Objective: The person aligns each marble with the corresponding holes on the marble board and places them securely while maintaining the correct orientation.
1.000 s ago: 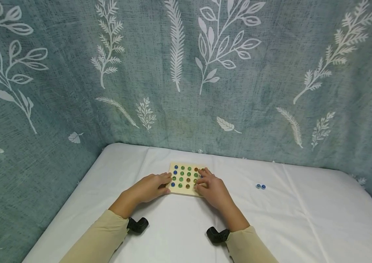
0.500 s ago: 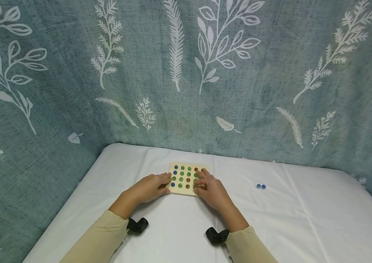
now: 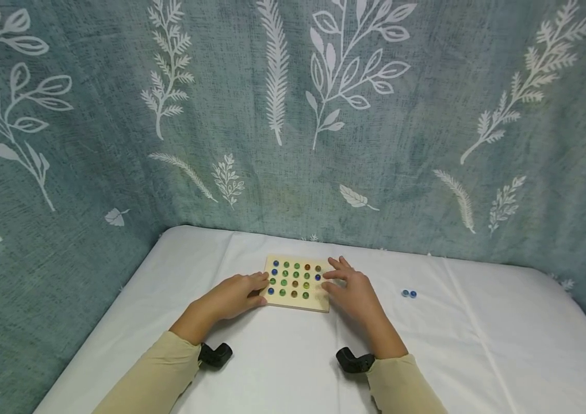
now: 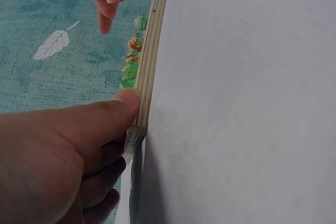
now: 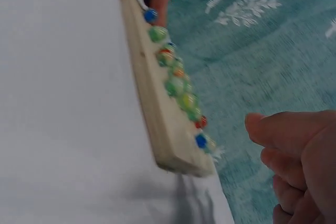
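A pale wooden board (image 3: 318, 303) lies on the white cloth, with green, blue and reddish-brown glass marbles (image 3: 295, 275) set in rows on it. Its near right part is bare wood. My left hand (image 3: 238, 296) grips the board's left side, the thumb at the near left corner and the fingers further along, as the left wrist view shows. Just off the right edge hovers my right hand (image 3: 355, 294), fingers loosely bent and holding nothing. In the right wrist view, that hand (image 5: 299, 156) is apart from the board's end.
Two blue marbles (image 3: 409, 294) lie side by side on the white cloth (image 3: 458, 345) to the right of the board. Each wrist bears a black camera mount (image 3: 355, 361). A teal curtain (image 3: 251, 172) with white leaf prints rises behind the table.
My right hand has drawn back off the board to the right, uncovering the marbles in the right column, including a blue one. The left hand keeps its hold on the board.
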{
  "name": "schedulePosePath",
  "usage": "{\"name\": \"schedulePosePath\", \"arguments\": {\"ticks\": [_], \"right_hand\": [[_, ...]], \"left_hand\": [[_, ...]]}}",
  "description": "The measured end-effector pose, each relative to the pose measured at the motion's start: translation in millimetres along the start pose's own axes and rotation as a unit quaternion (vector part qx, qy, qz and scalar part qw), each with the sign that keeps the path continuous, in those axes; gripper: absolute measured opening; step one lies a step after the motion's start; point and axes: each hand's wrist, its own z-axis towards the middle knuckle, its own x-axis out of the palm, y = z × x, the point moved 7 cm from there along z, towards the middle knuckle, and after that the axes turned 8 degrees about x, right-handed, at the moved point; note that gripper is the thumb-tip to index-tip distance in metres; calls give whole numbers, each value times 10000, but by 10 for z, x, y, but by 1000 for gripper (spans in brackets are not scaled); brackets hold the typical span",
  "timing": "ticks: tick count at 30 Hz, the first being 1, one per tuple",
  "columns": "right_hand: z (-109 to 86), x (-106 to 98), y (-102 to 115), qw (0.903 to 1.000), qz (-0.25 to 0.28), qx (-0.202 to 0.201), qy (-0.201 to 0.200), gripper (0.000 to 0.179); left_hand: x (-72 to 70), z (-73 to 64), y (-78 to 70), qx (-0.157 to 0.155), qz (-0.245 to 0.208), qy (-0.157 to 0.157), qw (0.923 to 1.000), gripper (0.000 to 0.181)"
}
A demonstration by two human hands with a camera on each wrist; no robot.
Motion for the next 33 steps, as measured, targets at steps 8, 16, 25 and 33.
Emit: {"name": "schedulePosePath", "arguments": {"ticks": [8,16,25,33], "right_hand": [[40,-484,-315,9976,344,489,-350,35],[-93,-1087,-745,9878,774,1079,-819,57],[-195,-1296,-1224,9630,1307,2007,-1234,59],[-209,-1222,-1477,9482,1632,2506,-1070,62]], "left_hand": [[22,1,14,19,11,23,10000,57],[13,1,21,-115,-70,12,9999,58],[29,8,33,-96,-5,52,9999,59],[19,5,23,-146,-13,107,9998,59]]}}
